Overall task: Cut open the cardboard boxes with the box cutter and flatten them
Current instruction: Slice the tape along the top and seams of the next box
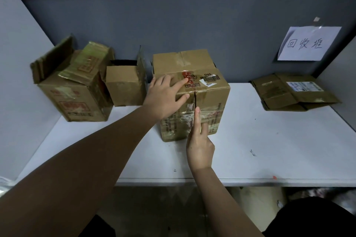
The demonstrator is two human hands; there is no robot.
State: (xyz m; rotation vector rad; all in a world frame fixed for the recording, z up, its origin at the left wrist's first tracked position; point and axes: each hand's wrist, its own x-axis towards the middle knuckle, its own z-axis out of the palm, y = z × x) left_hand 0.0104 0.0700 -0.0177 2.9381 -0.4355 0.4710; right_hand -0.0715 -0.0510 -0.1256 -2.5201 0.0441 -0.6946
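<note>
The right hand (199, 145) has its grip curled round a mostly hidden box cutter (195, 109), forefinger laid along it, the tip set in the taped front seam of the brown taped cardboard box (212, 102) mid-counter. The left hand (165, 96) presses flat, fingers spread, on that box's top. On the white counter (269, 140), two opened brown cartons (77, 86) stand left; a flattened cardboard box (292, 92) lies right, below a handwritten paper sign (308, 43).

I see four boxes: taped brown box (194, 90) upright mid-table, front seam slit; two opened boxes, large (75, 90) and small (125, 84), left; flattened box (294, 92) right. Cutter itself hidden.
</note>
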